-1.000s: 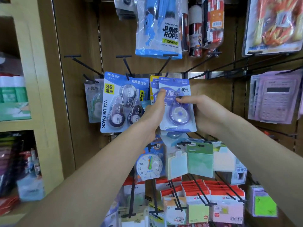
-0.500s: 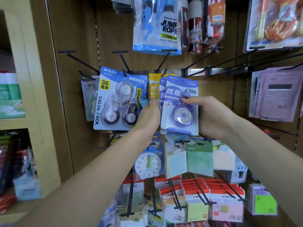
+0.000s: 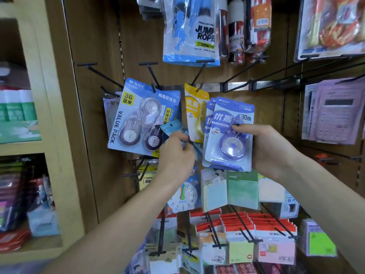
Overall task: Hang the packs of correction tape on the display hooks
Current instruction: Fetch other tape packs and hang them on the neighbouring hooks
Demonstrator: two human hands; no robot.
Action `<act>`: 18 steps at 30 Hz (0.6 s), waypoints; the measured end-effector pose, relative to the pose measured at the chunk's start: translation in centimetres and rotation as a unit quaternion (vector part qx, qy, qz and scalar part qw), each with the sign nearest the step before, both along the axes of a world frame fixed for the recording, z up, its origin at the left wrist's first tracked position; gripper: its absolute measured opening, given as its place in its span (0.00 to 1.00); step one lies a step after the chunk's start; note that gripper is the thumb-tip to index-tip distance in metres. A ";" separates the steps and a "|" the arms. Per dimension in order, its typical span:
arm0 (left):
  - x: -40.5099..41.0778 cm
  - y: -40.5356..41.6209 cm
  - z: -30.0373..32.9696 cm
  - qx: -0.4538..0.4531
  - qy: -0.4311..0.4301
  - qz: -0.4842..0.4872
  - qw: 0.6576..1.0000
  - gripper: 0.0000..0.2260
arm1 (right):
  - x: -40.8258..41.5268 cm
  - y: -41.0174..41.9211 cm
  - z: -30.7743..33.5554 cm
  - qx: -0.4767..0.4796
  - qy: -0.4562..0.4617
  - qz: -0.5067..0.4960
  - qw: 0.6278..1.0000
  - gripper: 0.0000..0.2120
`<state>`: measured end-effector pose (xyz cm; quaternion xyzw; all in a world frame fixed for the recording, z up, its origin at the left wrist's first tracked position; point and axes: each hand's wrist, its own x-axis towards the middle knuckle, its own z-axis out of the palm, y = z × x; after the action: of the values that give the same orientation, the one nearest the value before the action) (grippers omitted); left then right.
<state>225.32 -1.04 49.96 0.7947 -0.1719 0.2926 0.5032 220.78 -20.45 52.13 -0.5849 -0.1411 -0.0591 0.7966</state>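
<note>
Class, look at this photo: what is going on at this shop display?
A person is stocking correction tape. The right hand grips a small stack of purple packs, held off the hooks. The left hand pinches a small blue pack. A yellow pack and a value pack already hang on hooks.

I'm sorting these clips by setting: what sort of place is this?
Most likely a stationery shop aisle: a slotted wall panel with display hooks, packs of correction tape and a jump rope pack hanging from them, sticky notes below, a calculator at right.
</note>
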 end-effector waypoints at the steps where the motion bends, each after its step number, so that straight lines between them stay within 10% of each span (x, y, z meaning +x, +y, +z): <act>1: 0.0 0.1 0.0 0.007 -0.009 0.008 1.000 0.07 | -0.1 0.0 -0.1 0.003 0.000 0.005 1.000 0.19; 18: -3.3 3.3 0.1 -0.016 -0.260 0.056 0.964 0.02 | -2.0 1.0 -1.2 0.004 -0.001 0.025 1.000 0.28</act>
<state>222.00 2.29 50.06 0.6910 -0.2475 0.5200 0.4369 218.78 -19.46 50.96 -0.5783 -0.1565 -0.0407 0.7997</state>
